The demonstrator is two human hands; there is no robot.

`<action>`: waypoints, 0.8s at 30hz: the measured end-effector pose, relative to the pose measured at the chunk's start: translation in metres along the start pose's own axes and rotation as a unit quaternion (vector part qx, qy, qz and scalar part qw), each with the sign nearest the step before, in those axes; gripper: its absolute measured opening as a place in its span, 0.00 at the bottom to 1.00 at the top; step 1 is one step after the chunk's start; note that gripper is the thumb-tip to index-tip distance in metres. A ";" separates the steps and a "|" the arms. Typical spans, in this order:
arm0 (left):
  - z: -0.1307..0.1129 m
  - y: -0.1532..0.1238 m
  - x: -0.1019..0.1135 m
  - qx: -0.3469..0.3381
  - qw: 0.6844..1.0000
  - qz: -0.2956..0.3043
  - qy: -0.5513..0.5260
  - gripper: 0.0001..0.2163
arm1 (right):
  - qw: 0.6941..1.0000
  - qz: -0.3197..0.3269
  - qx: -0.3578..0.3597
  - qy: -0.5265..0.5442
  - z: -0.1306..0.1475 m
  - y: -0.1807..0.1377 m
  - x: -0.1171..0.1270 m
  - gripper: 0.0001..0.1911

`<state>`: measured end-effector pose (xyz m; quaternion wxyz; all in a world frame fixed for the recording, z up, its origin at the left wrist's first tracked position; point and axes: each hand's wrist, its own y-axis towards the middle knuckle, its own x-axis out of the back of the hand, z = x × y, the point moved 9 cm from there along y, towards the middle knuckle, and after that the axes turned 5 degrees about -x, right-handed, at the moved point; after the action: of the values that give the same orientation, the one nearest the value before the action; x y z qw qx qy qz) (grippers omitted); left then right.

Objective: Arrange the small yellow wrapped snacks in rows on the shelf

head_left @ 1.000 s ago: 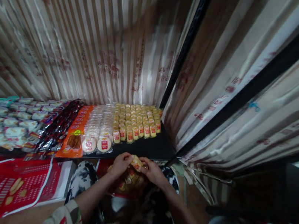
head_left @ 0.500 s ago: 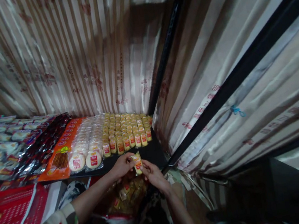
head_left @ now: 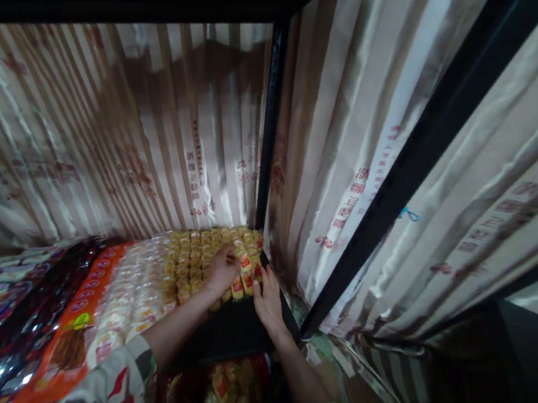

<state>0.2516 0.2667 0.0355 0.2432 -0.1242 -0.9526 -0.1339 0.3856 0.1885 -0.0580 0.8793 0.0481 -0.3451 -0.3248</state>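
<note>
My left hand (head_left: 223,270) reaches over the rows of small yellow wrapped snack cakes (head_left: 184,261). Its thumb and fingers pinch one wrapped snack cake (head_left: 243,260) with a red label, held over the right part of the rows. My right hand (head_left: 268,301) is at the front right corner of the rows, fingers stretched out and apart beside the end packets; I see nothing held in it. Below the black shelf edge, a bag of yellow wrapped snack cakes (head_left: 227,396) sits in shadow.
Left of the rows lie clear packs of round white crackers (head_left: 135,289), an orange snack bag (head_left: 80,310) and dark shiny packets (head_left: 30,331). The black shelf (head_left: 218,333) ends at a black post (head_left: 270,120). Pleated printed curtains (head_left: 174,108) hang behind and to the right.
Both hands have moved forward from in front of the shelf to the right end of the rows, carrying the snack cake. The right hand has let go of it. The view has shifted.
</note>
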 end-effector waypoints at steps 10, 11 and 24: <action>-0.020 0.070 -0.065 -0.077 0.995 0.008 0.068 0.14 | 0.999 0.012 0.016 -0.037 -0.003 0.016 -0.028 0.28; -0.021 0.074 -0.071 -0.083 0.994 0.012 0.075 0.14 | 0.999 0.010 0.015 -0.036 -0.005 0.015 -0.028 0.28; -0.005 0.099 -0.107 -0.138 0.969 0.034 0.203 0.13 | 0.999 0.010 0.014 -0.034 -0.009 0.010 -0.025 0.26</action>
<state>0.3745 0.3389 0.0057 0.4159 -0.1592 -0.8510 -0.2785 0.3823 0.2102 -0.0762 0.8695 0.0454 -0.3798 -0.3125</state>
